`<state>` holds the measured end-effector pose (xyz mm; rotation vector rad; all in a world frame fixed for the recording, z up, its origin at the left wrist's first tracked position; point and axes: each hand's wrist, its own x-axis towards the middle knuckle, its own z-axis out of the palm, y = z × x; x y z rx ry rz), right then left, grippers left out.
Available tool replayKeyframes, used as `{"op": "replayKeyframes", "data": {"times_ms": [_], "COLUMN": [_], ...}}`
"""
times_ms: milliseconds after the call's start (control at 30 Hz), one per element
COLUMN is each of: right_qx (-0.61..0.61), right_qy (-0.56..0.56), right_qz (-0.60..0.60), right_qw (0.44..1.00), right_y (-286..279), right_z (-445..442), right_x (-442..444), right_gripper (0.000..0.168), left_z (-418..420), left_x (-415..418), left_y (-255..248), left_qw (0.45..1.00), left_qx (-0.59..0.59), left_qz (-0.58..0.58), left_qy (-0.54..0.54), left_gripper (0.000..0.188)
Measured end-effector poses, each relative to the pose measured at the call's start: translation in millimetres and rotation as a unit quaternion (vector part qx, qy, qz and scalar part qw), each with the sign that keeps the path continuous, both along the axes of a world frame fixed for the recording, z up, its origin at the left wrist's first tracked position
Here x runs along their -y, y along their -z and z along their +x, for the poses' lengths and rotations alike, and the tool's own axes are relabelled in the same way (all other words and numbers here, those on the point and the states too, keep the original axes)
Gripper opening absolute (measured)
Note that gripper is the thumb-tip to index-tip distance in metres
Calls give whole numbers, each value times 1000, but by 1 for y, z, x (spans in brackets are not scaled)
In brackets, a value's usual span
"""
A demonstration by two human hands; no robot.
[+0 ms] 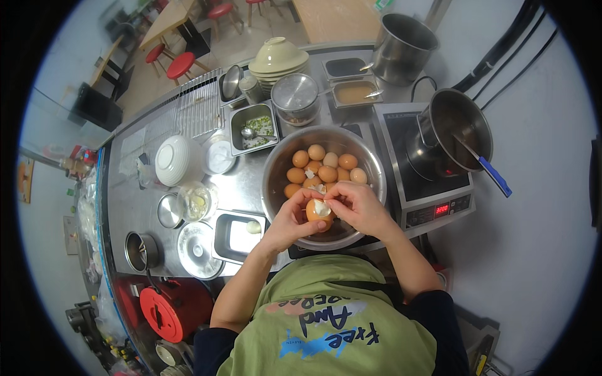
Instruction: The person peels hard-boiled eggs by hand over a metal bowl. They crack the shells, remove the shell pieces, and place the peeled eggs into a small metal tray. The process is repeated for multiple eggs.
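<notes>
My left hand (pixel 290 222) holds a brown egg (pixel 312 217) whose shell is partly peeled, with white showing at the top. The fingertips of my right hand (pixel 358 207) touch the edge of the broken shell. Both hands are over the near side of a large stainless steel bowl (pixel 269 171). Several unpeeled brown eggs (pixel 328 174) lie in it, with bits of cracked shell (pixel 318 188) among them. Left of the bowl, a peeled egg (pixel 253 228) sits in a rectangular steel pan (pixel 221 235).
On the right, a pot (pixel 425 123) with a blue-handled utensil (pixel 496 177) stands on a lit induction cooker (pixel 404 188). Behind the bowl are a pan of chopped green onion (pixel 233 126), a lidded strainer (pixel 295 92), stacked bowls (pixel 277 58) and a tall pot (pixel 400 56).
</notes>
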<state>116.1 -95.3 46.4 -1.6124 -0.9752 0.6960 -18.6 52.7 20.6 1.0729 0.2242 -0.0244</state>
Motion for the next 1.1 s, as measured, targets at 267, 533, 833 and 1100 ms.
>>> {"op": "replayKeyframes", "data": {"times_ms": [267,533,833,1100], "right_qx": [-3,95,168,206], "right_qy": [24,41,58,79], "right_qz": [-29,-1,17,-9], "right_qw": [999,995,984,975], "right_y": [-4,-9,-10,-16], "right_z": [-3,-6,-9,-14], "right_x": [0,-2,-4,-6], "right_gripper": [9,5,6,10], "left_z": [1,3,3,4], "left_x": [2,5,6,5], "left_y": [-5,-4,0,-1], "left_qw": [999,996,978,972], "left_qx": [21,47,71,69], "left_qz": [30,73,190,218], "left_qy": [-5,-28,-54,-55], "left_gripper": [49,51,51,50]}}
